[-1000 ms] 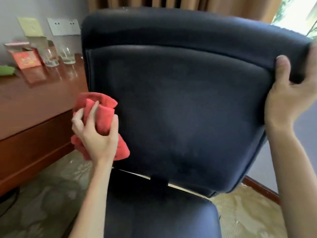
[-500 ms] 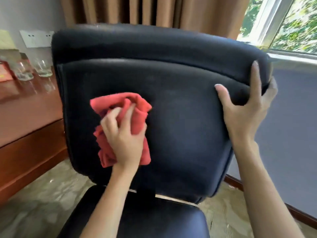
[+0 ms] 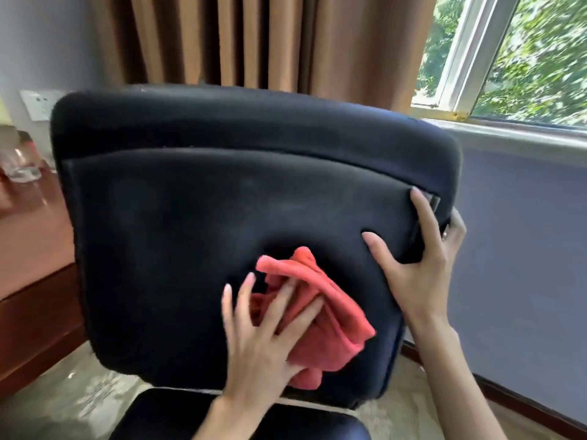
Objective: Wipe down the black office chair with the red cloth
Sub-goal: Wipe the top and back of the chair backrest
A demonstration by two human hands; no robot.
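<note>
Mid-wipe: left hand [image 3: 261, 342], fingers spread flat, presses the red cloth [image 3: 333, 315] low right on the black office chair [image 3: 190, 236] backrest; right hand [image 3: 421, 274] clasps its right edge; next probably steady strokes across the remaining backrest.

Single head-worn wide-angle view, facing forward and down, close to the black office chair [image 3: 197, 217]

I see brown curtain [image 3: 254, 39] far centre. Window [image 3: 524, 58] far right, green foliage beyond. Wooden worktop [image 3: 28, 236] left, blurred drinking glass [image 3: 22, 166] on it. Wall socket plate [image 3: 38, 103] far left. Patterned carpet [image 3: 63, 398] near left.
</note>
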